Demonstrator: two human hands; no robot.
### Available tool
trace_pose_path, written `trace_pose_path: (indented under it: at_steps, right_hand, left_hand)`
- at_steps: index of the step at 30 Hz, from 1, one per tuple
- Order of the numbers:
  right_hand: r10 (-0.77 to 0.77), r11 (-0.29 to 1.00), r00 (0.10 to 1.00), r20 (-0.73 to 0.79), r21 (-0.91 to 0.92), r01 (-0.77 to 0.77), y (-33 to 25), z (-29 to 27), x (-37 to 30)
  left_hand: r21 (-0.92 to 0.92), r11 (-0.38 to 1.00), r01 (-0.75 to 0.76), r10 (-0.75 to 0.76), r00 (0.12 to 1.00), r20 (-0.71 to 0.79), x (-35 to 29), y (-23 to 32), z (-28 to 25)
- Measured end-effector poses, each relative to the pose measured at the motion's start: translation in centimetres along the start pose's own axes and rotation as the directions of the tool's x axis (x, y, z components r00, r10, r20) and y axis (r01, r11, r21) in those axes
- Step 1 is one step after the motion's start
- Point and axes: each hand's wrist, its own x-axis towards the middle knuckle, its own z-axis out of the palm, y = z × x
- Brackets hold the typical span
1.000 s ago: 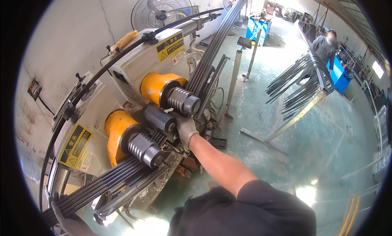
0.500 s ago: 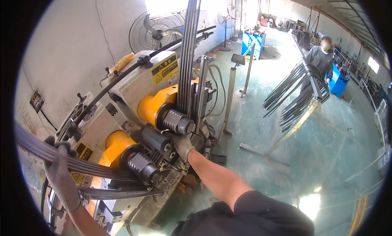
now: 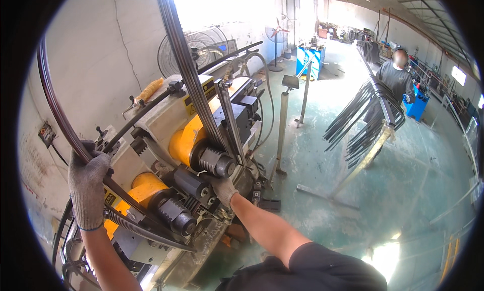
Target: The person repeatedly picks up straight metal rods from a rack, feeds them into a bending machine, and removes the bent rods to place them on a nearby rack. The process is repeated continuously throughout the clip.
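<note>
My left hand (image 3: 89, 185), in a grey knit glove, is closed around a bundle of long dark metal rods (image 3: 54, 99). These rods rise on the far left and run down past the nearer yellow bending arm (image 3: 146, 184) to its ridged dark roller (image 3: 174, 214). A second rod bundle (image 3: 184, 54) slants up from the other ridged roller (image 3: 217, 161), beside the farther yellow arm (image 3: 182, 144). My right hand (image 3: 222, 189), also gloved, reaches in just below that roller, next to a dark block (image 3: 190, 181). Its fingers are largely hidden among the machine parts.
Coil springs (image 3: 143, 229) stretch along the machine. Behind it stand a wall fan (image 3: 194, 49) and a slim metal post (image 3: 283, 124). To the right, a rack (image 3: 385, 107) carries many bent dark rods, and a person (image 3: 396, 79) stands behind it. A blue cabinet (image 3: 310, 61) is farther off.
The rods in my left hand have swung up from a low slant to a steep one, the hand rising with them. The other bundle has tipped leftward. My right hand stays about where it was.
</note>
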Motion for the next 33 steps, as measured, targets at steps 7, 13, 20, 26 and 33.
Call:
trace_pose_path:
  at_steps: [7,13,20,26,33]
  right_hand:
    - [-0.033,0.994,0.999,-0.011,0.1,0.034,-0.8,0.8,-0.6]
    - [0.034,0.999,0.999,0.027,0.002,-0.034,-1.1,0.2,-0.7]
    - [0.038,0.999,0.999,0.039,-0.028,-0.037,-0.7,-0.1,-0.5]
    - [-0.126,0.992,0.991,-0.053,0.021,0.127,0.1,0.8,-0.5]
    - [0.03,0.998,0.997,-0.067,-0.055,-0.034,-0.5,0.6,-0.7]
  left_hand:
    - [-0.027,1.0,0.002,-0.002,1.0,-0.008,-0.1,-0.2,0.0]
    - [-0.027,1.0,-0.003,0.003,1.0,-0.003,-0.1,0.0,0.0]
    - [-0.022,1.0,0.007,-0.007,1.0,0.007,0.1,-0.1,-0.1]
    - [-0.054,0.998,0.016,-0.017,1.0,-0.007,-0.2,0.3,0.1]
    - [-0.013,1.0,0.024,-0.024,0.999,-0.031,-0.2,1.2,0.1]
